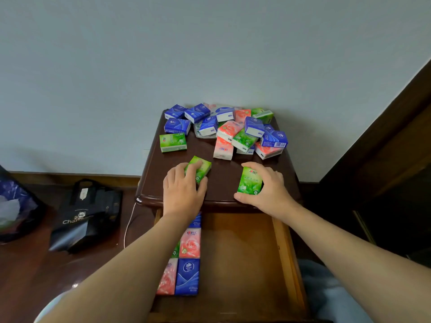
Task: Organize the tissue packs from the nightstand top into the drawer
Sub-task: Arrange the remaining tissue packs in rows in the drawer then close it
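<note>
1. Nearest the lens: two bare forearms reaching forward over the pulled-out drawer, its wooden floor bare on the right side.
2. Along the drawer's left side, partly hidden under the left forearm: packs already laid flat in neat rows, among them a blue pack, a pink pack above it, and another pink one at the near left.
3. Beyond the drawer, on the nightstand top: left hand curled over a tilted green pack, fingers across its top, thumb at its near corner.
4. Right hand wrapped round a second green pack, standing lengthwise near the front edge, thumb at its near end.
5. Hands well apart, each clamped on its own pack; whether either pack has left the wood, impossible to tell.
6. Further back: a loose heap of blue, pink and green packs against the wall, plus a lone green pack lying flat at the left.
7. Step in hand, by judgement: picking up, two at a time, mid-task with most of the heap still to move.
8. Next move likely calling for: lifting both clear of the front edge, bringing them down into the drawer, turning each flat and square beside the existing rows, probably in the bare wood to their right.
9. On the floor at left: a dark tote bag.
</note>
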Tool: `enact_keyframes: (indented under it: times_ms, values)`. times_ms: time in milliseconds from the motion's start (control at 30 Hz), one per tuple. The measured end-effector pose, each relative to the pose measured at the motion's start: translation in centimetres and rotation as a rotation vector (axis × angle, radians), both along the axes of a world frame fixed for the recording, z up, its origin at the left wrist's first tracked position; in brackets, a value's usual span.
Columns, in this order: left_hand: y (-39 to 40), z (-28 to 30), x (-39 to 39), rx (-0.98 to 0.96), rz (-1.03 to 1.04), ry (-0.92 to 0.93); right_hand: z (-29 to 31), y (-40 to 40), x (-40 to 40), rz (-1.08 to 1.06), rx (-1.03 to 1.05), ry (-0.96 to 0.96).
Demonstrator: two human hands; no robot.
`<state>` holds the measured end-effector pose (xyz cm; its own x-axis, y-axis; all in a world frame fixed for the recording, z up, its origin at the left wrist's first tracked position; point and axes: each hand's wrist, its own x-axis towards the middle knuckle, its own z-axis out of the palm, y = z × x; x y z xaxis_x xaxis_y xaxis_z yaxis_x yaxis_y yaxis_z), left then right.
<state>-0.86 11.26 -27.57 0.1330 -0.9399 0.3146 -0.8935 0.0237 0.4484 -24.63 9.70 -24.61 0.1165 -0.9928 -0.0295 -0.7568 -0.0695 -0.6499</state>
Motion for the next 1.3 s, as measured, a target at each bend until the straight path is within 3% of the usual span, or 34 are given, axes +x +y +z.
enact_keyframes:
  times_ms: [167,267,400,600,700,867,1133,1300]
  values:
    - [5.0,-0.1,0.2,-0.008,0.105,0.225,3.0,4.7,1.6,0.188,0.088,-0.289]
    - [8.4,-0.2,0.2,-0.023,0.183,0.431,3.4,7.9,3.3,0.299,0.333,-0.567]
    - [11.9,-0.3,0.8,0.001,0.225,0.680,0.8,10.7,4.5,0.228,0.525,-0.640]
    - [14.9,-1.6,2.0,0.219,0.244,0.759,-4.5,11.4,6.1,-0.333,0.569,-0.584]
    - [15.8,-2.6,2.1,0.283,0.181,1.008,-6.1,10.4,7.9,-0.523,0.583,-0.654]
    - [16.4,-2.9,2.5,0.246,0.081,1.197,-7.9,8.5,9.7,-0.571,0.540,-0.557]
    - [16.5,-3.4,2.6,0.303,0.098,1.207,-9.3,6.9,10.4,-0.665,0.378,-0.287]
    - [16.4,-3.5,2.8,0.316,0.080,1.201,-9.8,7.1,11.2,-0.661,0.363,-0.325]
